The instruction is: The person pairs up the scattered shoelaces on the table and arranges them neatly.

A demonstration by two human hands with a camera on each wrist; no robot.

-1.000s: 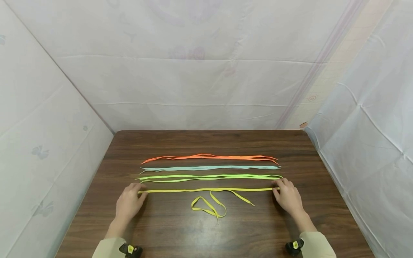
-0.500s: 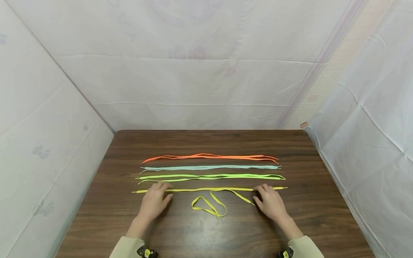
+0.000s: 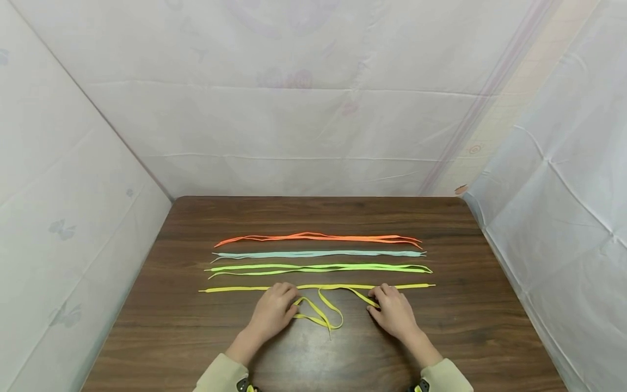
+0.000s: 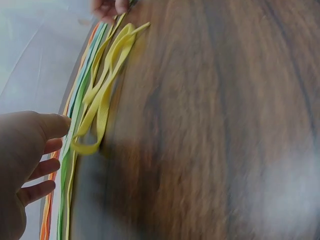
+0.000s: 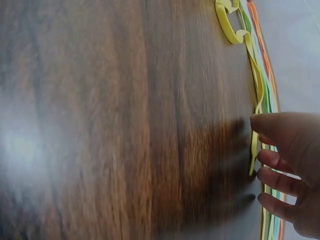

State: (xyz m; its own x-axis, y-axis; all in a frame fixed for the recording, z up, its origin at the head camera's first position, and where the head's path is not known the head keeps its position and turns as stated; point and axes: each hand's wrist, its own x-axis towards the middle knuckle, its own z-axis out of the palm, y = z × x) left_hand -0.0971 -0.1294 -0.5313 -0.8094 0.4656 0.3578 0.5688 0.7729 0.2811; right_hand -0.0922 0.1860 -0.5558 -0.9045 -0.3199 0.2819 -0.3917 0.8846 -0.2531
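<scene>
A yellow shoelace (image 3: 333, 286) lies across the table, stretched nearly straight. In front of it a second yellow stretch (image 3: 338, 316) curls into loose loops, with one end slanting out to the right. My left hand (image 3: 275, 309) hovers by the left side of the loops, its fingers loosely bent. The left wrist view has its thumb (image 4: 56, 125) beside the loop (image 4: 90, 145) with a gap between thumb and fingers. My right hand (image 3: 394, 311) is at the slanting right end; in the right wrist view its relaxed fingers (image 5: 275, 180) are spread beside that lace end (image 5: 254, 150), nothing pinched.
Behind the yellow lace, green laces (image 3: 318, 268), light blue laces (image 3: 320, 254) and orange laces (image 3: 318, 237) lie in parallel rows. The dark wood table (image 3: 196, 212) ends at the back against white sheeting (image 3: 294, 136), which also hangs at both sides.
Both hands have let go of the straight yellow lace's ends and moved inward, to either side of the loose loops. The laces lie nearly as before.
</scene>
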